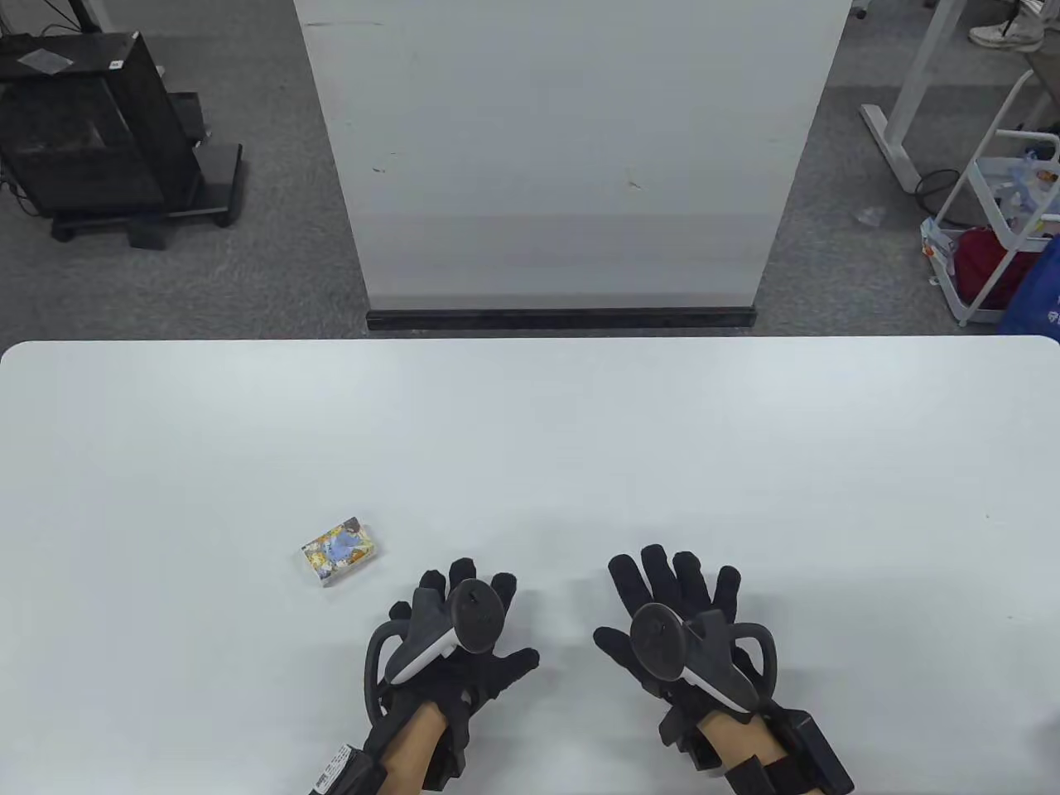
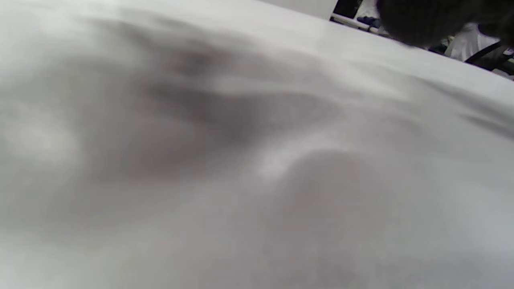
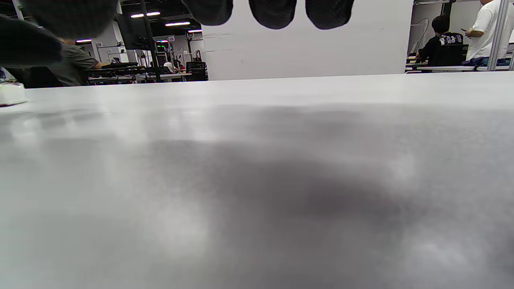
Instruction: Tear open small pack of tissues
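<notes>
A small tissue pack (image 1: 340,551) — colourful printed wrapper — lies flat and skewed on the white table (image 1: 580,431)

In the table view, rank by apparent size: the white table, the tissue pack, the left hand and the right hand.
1. white table, by far the largest.
2. left hand and right hand: they look about alike, so no ranking between them.
3. tissue pack, the smallest.

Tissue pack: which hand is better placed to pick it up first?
Left. The pack lies on the table just beyond and left of the left hand; the right hand is farther away, past the left.
</notes>
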`<state>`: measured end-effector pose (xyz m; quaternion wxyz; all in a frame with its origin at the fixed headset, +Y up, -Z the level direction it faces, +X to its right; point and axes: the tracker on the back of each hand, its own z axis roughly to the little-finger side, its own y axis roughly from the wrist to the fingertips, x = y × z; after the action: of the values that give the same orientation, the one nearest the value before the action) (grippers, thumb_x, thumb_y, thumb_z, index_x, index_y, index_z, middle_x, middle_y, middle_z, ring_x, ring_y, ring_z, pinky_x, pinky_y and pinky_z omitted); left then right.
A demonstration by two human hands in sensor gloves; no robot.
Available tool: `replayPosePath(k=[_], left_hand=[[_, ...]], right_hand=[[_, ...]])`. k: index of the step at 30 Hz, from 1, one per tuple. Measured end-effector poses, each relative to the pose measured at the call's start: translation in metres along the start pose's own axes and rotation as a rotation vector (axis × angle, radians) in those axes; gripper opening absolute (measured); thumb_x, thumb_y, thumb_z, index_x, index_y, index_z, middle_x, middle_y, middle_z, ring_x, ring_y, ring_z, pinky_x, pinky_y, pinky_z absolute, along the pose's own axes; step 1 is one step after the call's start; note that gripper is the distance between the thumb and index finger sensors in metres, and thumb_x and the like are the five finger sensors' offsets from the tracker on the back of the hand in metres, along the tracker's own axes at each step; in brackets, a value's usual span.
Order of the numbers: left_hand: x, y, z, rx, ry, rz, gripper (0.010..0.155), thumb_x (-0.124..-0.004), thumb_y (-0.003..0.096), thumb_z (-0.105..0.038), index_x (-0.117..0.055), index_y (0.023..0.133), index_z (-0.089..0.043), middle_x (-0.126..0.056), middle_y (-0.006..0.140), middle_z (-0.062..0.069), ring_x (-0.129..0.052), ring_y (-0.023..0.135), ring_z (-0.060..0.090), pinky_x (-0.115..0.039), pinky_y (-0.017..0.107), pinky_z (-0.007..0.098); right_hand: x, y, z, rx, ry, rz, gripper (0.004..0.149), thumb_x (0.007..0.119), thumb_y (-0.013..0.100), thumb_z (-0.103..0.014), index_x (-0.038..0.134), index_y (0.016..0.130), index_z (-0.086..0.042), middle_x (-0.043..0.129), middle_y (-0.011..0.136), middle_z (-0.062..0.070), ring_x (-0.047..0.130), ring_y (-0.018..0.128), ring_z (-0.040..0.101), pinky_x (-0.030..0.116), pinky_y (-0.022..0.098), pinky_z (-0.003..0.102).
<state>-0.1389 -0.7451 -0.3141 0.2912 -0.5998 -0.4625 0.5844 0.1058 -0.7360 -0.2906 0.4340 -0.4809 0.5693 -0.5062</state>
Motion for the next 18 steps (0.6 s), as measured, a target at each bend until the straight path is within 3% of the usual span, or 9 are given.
replayPosePath(k=[8, 12, 14, 16, 18], left_hand=[[0.005, 0.001, -0.005, -0.007, 0.024, -0.046, 0.086, -0.064, 0.0463, -0.070, -0.016, 0.111, -0.039, -0.001, 0.118, 0.012, -0.008, 0.109, 0.052, -0.018, 0.072, 0.078], [0.018, -0.003, 0.001, -0.012, -0.004, -0.080, 0.087, -0.065, 0.0455, -0.071, -0.018, 0.112, -0.038, -0.005, 0.120, 0.011, -0.012, 0.111, 0.049, -0.022, 0.074, 0.077], [0.031, -0.007, 0.007, -0.005, -0.046, -0.160, 0.088, -0.067, 0.0449, -0.071, -0.022, 0.113, -0.038, -0.011, 0.121, 0.011, -0.016, 0.112, 0.048, -0.026, 0.075, 0.075], [0.048, -0.012, 0.014, -0.006, -0.085, -0.365, 0.087, -0.072, 0.0430, -0.071, -0.035, 0.113, -0.036, -0.026, 0.123, 0.009, -0.029, 0.113, 0.047, -0.033, 0.076, 0.072], [0.062, -0.016, 0.023, 0.035, -0.104, -0.470, 0.087, -0.074, 0.0412, -0.071, -0.038, 0.113, -0.036, -0.032, 0.123, 0.007, -0.032, 0.113, 0.046, -0.032, 0.077, 0.072]], right_hand=[[-0.001, 0.002, 0.005, 0.019, 0.020, -0.010, 0.086, 0.068, 0.044, -0.073, 0.048, 0.120, -0.037, 0.046, 0.126, 0.004, 0.048, 0.112, 0.043, 0.030, 0.073, 0.074], [-0.001, 0.001, 0.004, 0.019, 0.012, -0.003, 0.086, 0.068, 0.044, -0.073, 0.048, 0.119, -0.036, 0.046, 0.125, 0.004, 0.049, 0.112, 0.043, 0.030, 0.073, 0.074], [-0.002, 0.000, 0.004, 0.018, 0.012, 0.004, 0.086, 0.068, 0.044, -0.073, 0.048, 0.119, -0.037, 0.046, 0.125, 0.004, 0.049, 0.112, 0.043, 0.030, 0.074, 0.073], [-0.003, 0.000, 0.004, 0.016, 0.025, 0.002, 0.086, 0.068, 0.044, -0.072, 0.048, 0.120, -0.036, 0.047, 0.125, 0.005, 0.053, 0.111, 0.042, 0.032, 0.074, 0.073], [-0.002, 0.000, 0.004, 0.014, 0.026, -0.006, 0.086, 0.069, 0.044, -0.072, 0.048, 0.119, -0.036, 0.047, 0.125, 0.005, 0.054, 0.111, 0.042, 0.033, 0.074, 0.073]])
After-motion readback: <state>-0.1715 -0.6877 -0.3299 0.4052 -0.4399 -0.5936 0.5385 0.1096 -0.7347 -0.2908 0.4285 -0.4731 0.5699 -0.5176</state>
